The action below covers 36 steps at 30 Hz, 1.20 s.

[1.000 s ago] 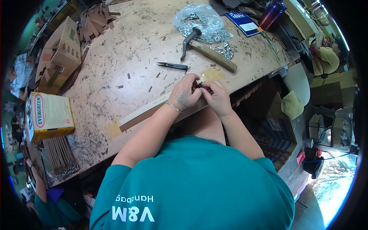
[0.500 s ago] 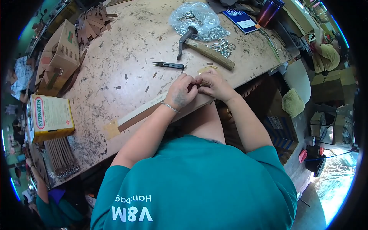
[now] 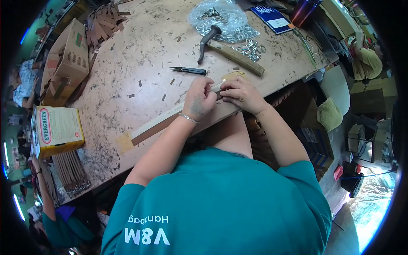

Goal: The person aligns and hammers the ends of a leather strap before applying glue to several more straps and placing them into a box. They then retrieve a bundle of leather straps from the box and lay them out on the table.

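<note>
My left hand [image 3: 200,98] is over the right half of a long pale bar [image 3: 158,126], its fingers curled and pressed together; what they hold, if anything, is hidden. Just right of it, my right hand [image 3: 241,94] pinches a small dark strip [image 3: 218,94] against the bar's right end. A narrow gap separates the two hands. Beyond them on the table lie black thread snips [image 3: 188,70] and a hammer with a wooden handle [image 3: 238,58]. Yellow tape [image 3: 233,75] shows behind my right hand.
A plastic bag of metal rings [image 3: 219,19], loose rings [image 3: 251,50], a blue booklet [image 3: 272,19] and a tumbler [image 3: 304,12] are at the back. Left are a carton [image 3: 68,63], a glue tin [image 3: 59,127] and strap bundles [image 3: 71,170]. Co-workers sit at both sides.
My hands have moved slightly apart, baring the dark strip between them. The table's objects have shifted a little in view with the camera.
</note>
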Each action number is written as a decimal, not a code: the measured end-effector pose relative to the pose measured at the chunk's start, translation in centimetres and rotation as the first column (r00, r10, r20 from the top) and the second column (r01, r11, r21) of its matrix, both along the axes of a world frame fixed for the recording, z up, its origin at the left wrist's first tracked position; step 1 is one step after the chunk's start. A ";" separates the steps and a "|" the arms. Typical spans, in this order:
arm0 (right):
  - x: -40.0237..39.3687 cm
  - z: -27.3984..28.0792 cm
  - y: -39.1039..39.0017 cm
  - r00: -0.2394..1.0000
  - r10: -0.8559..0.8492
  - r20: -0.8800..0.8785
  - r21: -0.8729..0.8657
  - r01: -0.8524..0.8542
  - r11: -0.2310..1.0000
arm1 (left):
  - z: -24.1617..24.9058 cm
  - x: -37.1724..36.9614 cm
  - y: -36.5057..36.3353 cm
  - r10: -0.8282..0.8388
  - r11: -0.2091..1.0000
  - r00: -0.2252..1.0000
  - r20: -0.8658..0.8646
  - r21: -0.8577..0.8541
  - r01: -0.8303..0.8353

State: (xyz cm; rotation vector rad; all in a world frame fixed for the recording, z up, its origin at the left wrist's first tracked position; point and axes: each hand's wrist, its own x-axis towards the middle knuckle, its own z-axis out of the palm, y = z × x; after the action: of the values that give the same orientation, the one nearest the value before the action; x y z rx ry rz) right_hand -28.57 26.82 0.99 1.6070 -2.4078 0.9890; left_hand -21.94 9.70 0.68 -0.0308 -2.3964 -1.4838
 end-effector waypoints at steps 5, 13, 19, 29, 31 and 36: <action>0.0 -0.2 0.1 0.999 -0.016 0.030 -0.040 0.018 0.999 | 2.0 1.9 -1.4 -0.059 0.989 0.992 0.107 -0.132 0.073; 0.1 -0.1 0.1 0.999 -0.019 0.027 0.004 0.019 1.000 | 1.5 2.4 -0.6 -0.061 0.953 0.998 0.033 -0.295 0.068; -0.1 -0.4 0.1 0.999 -0.023 0.029 -0.037 0.024 0.999 | 0.6 1.5 0.1 -0.129 0.932 0.991 0.039 -0.336 0.135; -0.1 -0.5 0.2 0.995 -0.044 0.089 -0.051 0.049 0.998 | 0.4 1.5 -0.1 -0.118 0.949 0.993 -0.030 -0.296 0.103; 0.0 -0.5 0.2 0.999 -0.039 0.011 -0.051 0.040 0.998 | 0.3 1.5 -0.1 -0.125 0.947 0.992 -0.033 -0.300 0.110; 0.1 -0.3 0.1 0.999 -0.027 -0.022 -0.033 0.027 0.999 | 0.2 1.5 -0.1 -0.086 0.952 0.996 -0.030 -0.297 0.073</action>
State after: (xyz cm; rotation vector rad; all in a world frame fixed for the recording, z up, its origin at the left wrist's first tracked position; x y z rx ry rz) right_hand -28.49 26.88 0.72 1.5623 -2.3803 0.9951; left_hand -20.46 9.63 0.85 -0.2284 -2.5872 -1.1295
